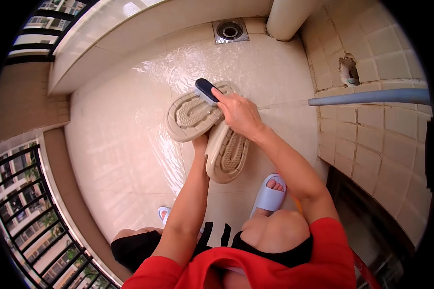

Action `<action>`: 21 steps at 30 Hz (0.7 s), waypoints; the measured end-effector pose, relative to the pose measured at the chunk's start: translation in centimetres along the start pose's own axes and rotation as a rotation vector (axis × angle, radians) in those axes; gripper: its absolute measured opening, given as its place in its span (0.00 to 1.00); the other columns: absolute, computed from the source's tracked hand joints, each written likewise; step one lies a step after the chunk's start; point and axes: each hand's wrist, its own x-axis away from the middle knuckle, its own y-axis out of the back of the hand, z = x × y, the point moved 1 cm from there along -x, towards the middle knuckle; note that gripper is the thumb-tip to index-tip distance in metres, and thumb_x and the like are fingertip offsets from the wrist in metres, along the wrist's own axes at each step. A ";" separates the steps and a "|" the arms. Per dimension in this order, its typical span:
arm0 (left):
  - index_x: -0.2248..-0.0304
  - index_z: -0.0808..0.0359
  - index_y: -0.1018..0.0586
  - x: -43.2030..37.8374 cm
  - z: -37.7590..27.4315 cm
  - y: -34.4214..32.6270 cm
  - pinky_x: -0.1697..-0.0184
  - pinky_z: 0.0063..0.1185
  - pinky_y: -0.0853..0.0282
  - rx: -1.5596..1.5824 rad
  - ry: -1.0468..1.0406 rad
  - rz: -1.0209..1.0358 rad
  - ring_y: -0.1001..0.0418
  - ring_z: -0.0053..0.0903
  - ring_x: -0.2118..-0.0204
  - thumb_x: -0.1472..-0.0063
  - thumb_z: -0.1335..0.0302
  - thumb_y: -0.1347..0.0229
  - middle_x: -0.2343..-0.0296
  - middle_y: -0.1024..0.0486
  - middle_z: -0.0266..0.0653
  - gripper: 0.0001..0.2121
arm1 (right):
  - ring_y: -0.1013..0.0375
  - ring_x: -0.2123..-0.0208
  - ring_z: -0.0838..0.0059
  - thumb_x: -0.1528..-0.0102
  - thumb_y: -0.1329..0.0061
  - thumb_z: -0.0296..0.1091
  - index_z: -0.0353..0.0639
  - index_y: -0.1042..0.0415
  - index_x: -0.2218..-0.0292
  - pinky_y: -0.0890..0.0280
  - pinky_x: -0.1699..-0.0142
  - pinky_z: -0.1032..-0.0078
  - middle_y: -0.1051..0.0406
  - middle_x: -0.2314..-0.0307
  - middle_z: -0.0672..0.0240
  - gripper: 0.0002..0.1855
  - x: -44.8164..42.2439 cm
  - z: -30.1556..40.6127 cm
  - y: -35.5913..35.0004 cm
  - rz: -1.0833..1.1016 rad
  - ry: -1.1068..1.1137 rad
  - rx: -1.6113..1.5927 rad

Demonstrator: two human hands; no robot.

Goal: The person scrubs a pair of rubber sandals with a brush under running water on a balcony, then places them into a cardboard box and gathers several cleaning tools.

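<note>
My right hand grips a dark blue scrub brush, its pale bristles against the sole of a beige slipper. The forefinger lies along the brush's back. A second beige slipper crosses below the first, also with its patterned sole up. My left hand is under the two slippers and holds them above the wet floor; its fingers are mostly hidden.
A blue-grey hose juts in from the right, a thin stream leaving its end. A floor drain lies at the far edge beside a thick pipe. Water covers parts of the tiled floor. Black railings stand left; a tiled wall is right.
</note>
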 end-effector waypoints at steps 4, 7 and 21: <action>0.52 0.66 0.38 0.5 -1.2 -0.1 0.52 0.27 0.35 0.069 0.022 0.176 0.35 0.34 0.56 0.44 0.57 0.52 0.56 0.37 0.47 0.26 | 0.30 0.73 0.60 0.47 0.60 0.36 0.47 0.35 0.53 0.36 0.68 0.68 0.31 0.76 0.55 0.19 3.1 -9.5 2.4 -0.137 -0.317 0.348; 0.51 0.66 0.38 1.7 -2.2 -2.2 0.52 0.27 0.34 0.224 0.107 0.171 0.35 0.35 0.55 0.45 0.56 0.50 0.55 0.38 0.47 0.28 | 0.36 0.83 0.76 0.44 0.61 0.42 0.48 0.37 0.53 0.39 0.78 0.78 0.34 0.80 0.66 0.19 7.7 -12.3 2.5 -0.153 -0.709 -0.506; 0.52 0.67 0.37 1.4 -2.6 -1.7 0.53 0.25 0.33 0.152 0.119 0.239 0.34 0.33 0.55 0.46 0.55 0.50 0.56 0.36 0.48 0.28 | 0.43 0.85 0.84 0.42 0.67 0.52 0.48 0.39 0.64 0.45 0.80 0.84 0.39 0.79 0.72 0.17 13.1 -10.8 -1.6 0.040 -0.664 -1.843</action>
